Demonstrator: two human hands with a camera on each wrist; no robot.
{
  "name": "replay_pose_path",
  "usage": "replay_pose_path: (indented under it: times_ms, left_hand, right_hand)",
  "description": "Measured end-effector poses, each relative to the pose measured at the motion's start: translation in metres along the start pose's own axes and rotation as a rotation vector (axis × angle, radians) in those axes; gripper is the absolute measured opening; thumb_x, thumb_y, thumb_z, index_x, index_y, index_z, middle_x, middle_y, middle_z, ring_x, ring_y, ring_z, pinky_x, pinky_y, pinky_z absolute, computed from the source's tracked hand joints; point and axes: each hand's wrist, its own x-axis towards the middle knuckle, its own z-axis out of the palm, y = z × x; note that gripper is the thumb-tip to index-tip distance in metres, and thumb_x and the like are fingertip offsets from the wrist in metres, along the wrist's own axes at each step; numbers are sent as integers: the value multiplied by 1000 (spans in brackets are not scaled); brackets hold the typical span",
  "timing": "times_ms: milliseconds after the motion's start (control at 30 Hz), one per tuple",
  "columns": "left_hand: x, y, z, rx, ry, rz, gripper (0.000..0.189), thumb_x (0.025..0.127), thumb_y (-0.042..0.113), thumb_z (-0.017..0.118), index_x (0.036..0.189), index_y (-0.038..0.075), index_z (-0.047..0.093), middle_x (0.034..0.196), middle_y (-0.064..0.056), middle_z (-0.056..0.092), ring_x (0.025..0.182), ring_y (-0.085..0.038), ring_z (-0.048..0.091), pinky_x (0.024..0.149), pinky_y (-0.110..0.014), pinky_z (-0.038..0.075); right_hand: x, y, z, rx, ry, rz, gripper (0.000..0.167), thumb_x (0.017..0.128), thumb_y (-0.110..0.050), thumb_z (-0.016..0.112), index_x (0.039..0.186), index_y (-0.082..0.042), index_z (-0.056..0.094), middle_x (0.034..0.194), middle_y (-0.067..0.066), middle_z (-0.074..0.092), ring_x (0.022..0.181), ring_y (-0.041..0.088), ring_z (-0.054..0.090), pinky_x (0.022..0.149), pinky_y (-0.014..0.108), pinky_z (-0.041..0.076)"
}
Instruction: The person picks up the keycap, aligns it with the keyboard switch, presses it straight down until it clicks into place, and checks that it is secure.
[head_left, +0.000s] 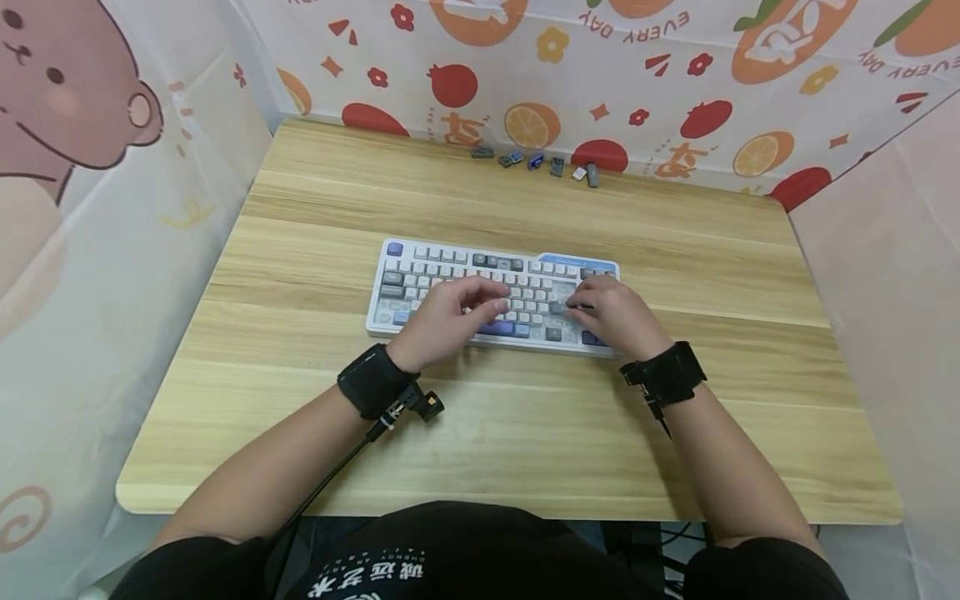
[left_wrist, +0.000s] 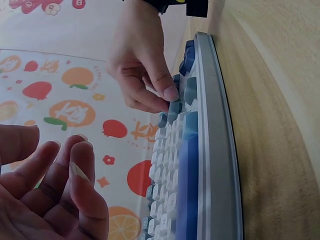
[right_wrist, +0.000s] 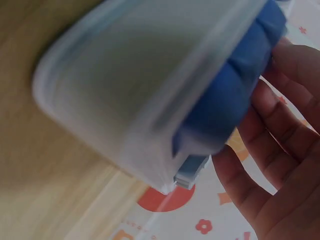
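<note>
A white mechanical keyboard (head_left: 540, 345) with white, grey and blue keycaps lies across the middle of the table. Over its right part, my right hand (head_left: 611, 312) pinches a grey keycap (left_wrist: 173, 111) between thumb and forefinger, among the other keys. Bare switch places show around the fingers there. My left hand (head_left: 450, 317) hovers above the middle of the keyboard, fingers loosely bent and nothing between them. The long blue space bar (left_wrist: 187, 185) runs along the front row. Dark blue keycaps (right_wrist: 215, 110) fill the near right corner, close to the right hand's fingers.
Several loose grey and blue keycaps (head_left: 557, 167) lie in a row at the table's back edge, before the fruit-patterned cloth (head_left: 487, 75). The wooden table (head_left: 487, 433) extends on all sides of the keyboard. A cable (head_left: 330, 475) follows the left forearm.
</note>
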Motion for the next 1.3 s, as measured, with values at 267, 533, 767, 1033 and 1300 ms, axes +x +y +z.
replay_pose_path:
  times_ms: [267, 533, 767, 1033, 1300]
  left_hand:
    - [2, -4, 4, 60, -15, 29, 21, 96, 22, 65, 113, 11, 70, 104, 0, 71, 87, -12, 64, 72, -32, 53]
    - [3, -5, 6, 58, -44, 67, 19, 96, 19, 64, 111, 8, 70, 105, -4, 71, 89, -13, 65, 78, -39, 53]
    - [6, -6, 7, 83, -61, 74, 22, 97, 20, 64, 111, 5, 70, 103, -1, 72, 86, -11, 64, 74, -33, 53]
    - [6, -7, 11, 116, -87, 84, 22, 96, 22, 64, 109, 6, 72, 100, 0, 72, 84, -11, 64, 72, -31, 53]
    - [5, -9, 13, 115, -109, 80, 20, 97, 22, 64, 106, 7, 72, 98, 1, 72, 84, -11, 63, 74, -30, 53]
  right_hand:
    - [4, -1, -2, -31, -32, -53, 11, 88, -14, 74, 97, -7, 77, 93, 6, 70, 91, 21, 63, 85, 37, 52]
    - [9, -8, -5, -51, -86, -41, 18, 86, -10, 75, 104, -8, 78, 92, 6, 71, 86, 18, 62, 78, 34, 53]
    - [15, -17, -5, -175, -72, -91, 16, 89, -9, 72, 104, -6, 77, 86, 8, 68, 78, 21, 59, 68, 34, 51]
    - [7, -14, 1, -140, 5, -114, 19, 90, -6, 70, 107, -2, 75, 94, 12, 70, 88, 25, 66, 78, 37, 55]
    - [4, -15, 4, -273, 27, -201, 17, 92, -1, 64, 105, -3, 76, 93, 11, 69, 85, 26, 63, 75, 38, 55]
